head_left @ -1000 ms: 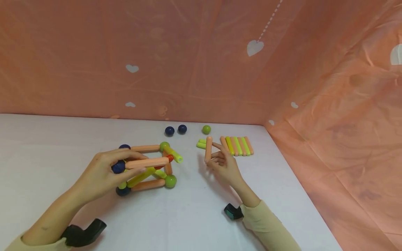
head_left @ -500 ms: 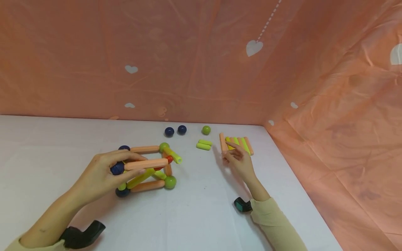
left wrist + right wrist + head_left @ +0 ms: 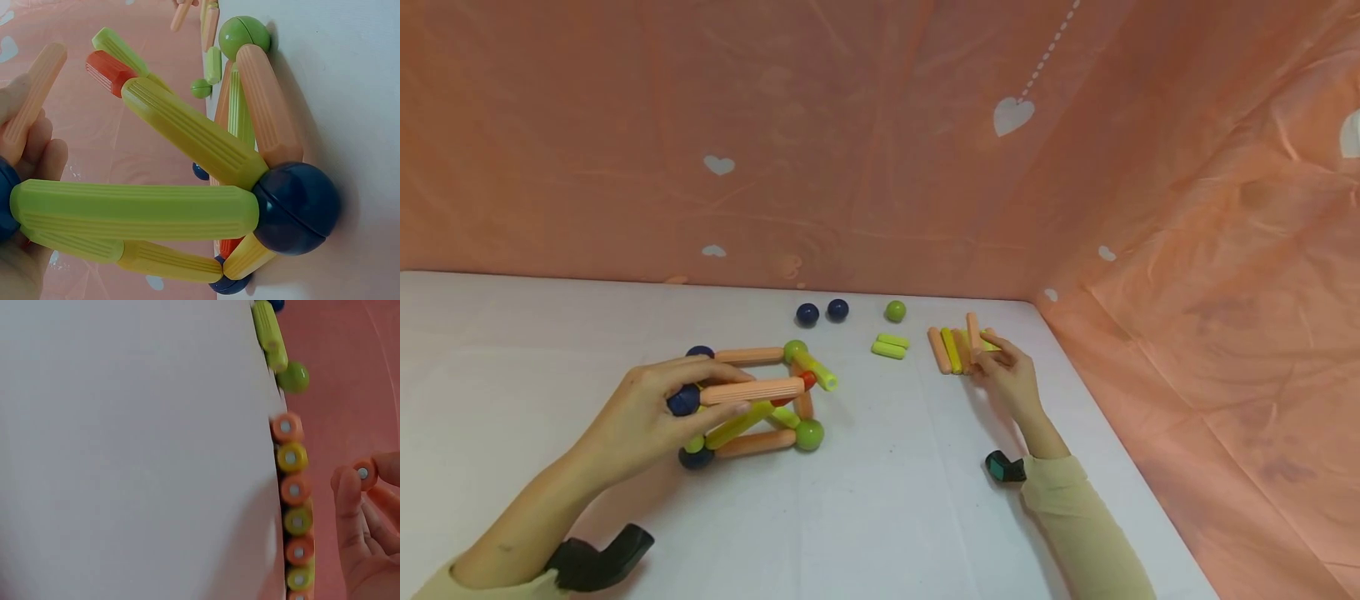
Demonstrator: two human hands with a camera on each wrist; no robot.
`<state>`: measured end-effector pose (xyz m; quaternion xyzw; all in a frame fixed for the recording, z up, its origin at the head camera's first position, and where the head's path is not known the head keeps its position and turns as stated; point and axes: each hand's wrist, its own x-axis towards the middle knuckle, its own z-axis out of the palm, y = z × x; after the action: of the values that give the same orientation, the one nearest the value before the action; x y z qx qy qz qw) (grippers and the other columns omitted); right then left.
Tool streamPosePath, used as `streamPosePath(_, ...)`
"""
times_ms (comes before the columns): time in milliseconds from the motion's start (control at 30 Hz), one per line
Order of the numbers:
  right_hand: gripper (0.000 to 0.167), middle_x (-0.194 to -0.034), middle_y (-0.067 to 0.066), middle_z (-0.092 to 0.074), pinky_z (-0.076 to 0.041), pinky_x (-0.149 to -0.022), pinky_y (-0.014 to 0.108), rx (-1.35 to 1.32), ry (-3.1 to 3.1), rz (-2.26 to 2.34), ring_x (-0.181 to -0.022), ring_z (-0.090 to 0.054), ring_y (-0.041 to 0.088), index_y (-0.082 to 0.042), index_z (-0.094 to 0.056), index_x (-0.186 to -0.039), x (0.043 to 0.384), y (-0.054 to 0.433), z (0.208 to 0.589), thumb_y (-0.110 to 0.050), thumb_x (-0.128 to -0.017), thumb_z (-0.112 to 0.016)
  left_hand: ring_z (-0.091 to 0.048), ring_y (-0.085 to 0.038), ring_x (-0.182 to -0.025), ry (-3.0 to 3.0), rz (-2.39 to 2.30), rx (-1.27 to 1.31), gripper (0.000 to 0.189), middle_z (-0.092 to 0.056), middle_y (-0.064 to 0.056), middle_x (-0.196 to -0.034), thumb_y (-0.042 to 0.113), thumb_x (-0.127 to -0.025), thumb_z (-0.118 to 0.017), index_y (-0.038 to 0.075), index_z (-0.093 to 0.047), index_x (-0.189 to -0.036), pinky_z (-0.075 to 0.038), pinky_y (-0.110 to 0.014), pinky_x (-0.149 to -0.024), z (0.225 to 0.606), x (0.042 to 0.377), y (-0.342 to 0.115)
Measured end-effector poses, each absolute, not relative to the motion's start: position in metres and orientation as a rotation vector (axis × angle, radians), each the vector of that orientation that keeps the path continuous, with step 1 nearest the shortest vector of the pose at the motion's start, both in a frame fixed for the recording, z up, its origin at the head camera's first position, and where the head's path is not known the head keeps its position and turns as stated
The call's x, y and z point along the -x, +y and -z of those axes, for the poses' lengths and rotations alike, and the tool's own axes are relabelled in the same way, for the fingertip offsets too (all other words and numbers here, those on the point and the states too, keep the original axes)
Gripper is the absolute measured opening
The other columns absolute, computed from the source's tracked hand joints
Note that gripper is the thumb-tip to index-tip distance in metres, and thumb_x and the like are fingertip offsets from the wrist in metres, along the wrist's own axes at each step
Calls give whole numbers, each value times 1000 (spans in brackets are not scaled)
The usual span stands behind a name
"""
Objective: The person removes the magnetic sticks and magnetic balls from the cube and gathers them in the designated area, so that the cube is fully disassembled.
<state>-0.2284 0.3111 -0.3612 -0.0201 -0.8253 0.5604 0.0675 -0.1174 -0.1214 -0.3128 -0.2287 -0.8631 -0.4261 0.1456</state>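
My left hand [image 3: 658,400] grips a peach magnetic rod [image 3: 756,390] with a blue ball at its wrist-side end, thumb below and fingers above. That rod belongs to a boxy frame of rods and balls; green balls [image 3: 808,434] mark its right corners. In the left wrist view a yellow rod [image 3: 194,134] and a green rod [image 3: 134,209] meet a blue ball [image 3: 299,208]. My right hand [image 3: 1015,383] pinches a loose peach rod [image 3: 973,335], held upright between thumb and fingers. In the right wrist view this rod [image 3: 364,474] is apart from the row beside it.
A row of peach, yellow and green rods [image 3: 940,350] lies at the back right, partly behind my right hand. Two short green rods [image 3: 889,352] lie left of it. Two blue balls [image 3: 807,314] and a green ball [image 3: 896,311] rest near the table's back edge.
My right hand has moved right with the pinched peach rod, from left of the row to over its right part. My left hand and the frame have stayed in place.
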Motion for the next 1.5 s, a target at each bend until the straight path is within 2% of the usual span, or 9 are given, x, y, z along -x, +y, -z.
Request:
streamPosePath(400,38,-79,-6,-65,-54,-62,20,294,-2528,-1527,-64,-62,1,-1,-56,-130,236,332,358,-13,-94,-61,-57,-4,-82,-2480,1227,659,28,-70,6,-97,19,-77,-81,26,-71,-102,-47,-18,-71,313,117,-121)
streamPosePath(700,36,-106,18,-66,-50,-56,16,516,-2545,-1350,-59,-59,-2,-5,-60,-128,243,345,358,-20,-95,-59,-57,-3,-81,-2453,1238,674,28,-69,7,-95,16,-77,-81,25,-72,-102,-47,-16,-71,313,117,-122)
streamPosePath(800,34,-103,17,-67,-47,-54,15,563,-2547,-1291,-58,-58,-3,-4,-62,-125,246,349,360,-18,-94,-60,-57,-3,-82,-2456,1233,668,27,-69,7,-95,18,-77,-81,25,-72,-102,-47,-15,-72,313,117,-122)
streamPosePath(967,34,-88,6,-68,-43,-54,14,639,-2605,-1252,-59,-55,-3,-2,-64,-122,250,354,363,-18,-92,-62,-57,-4,-82,-2465,1230,658,26,-69,7,-95,19,-78,-80,25,-72,-102,-47,-17,-73,313,116,-122)
streamPosePath(1067,35,-86,2,-68,-43,-53,15,645,-2632,-1279,-59,-55,-2,-1,-63,-123,250,355,364,-19,-93,-62,-57,-4,-82,-2469,1236,655,26,-70,6,-95,19,-78,-80,25,-72,-102,-48,-18,-73,314,116,-122)
streamPosePath(1167,36,-93,7,-69,-44,-54,16,642,-2641,-1306,-60,-56,-1,-1,-62,-124,249,353,364,-20,-94,-60,-57,-5,-83,-2478,1231,646,25,-70,6,-96,20,-78,-80,26,-72,-102,-48,-18,-74,313,116,-122)
streamPosePath(1367,37,-121,21,-62,-43,-55,14,598,-2649,-1265,-59,-54,-2,-2,-60,-126,244,343,361,-23,-96,-53,-58,-5,-84,-2487,1228,636,26,-70,5,-97,20,-78,-80,26,-72,-102,-48,-18,-75,312,116,-121)
streamPosePath(1500,35,-123,23,-60,-42,-56,11,472,-2602,-1245,-64,-51,-5,-1,-62,-124,240,328,355,-20,-95,-55,-58,-5,-84,-2480,1229,640,25,-70,6,-97,20,-78,-80,25,-72,-102,-48,-18,-74,312,116,-121)
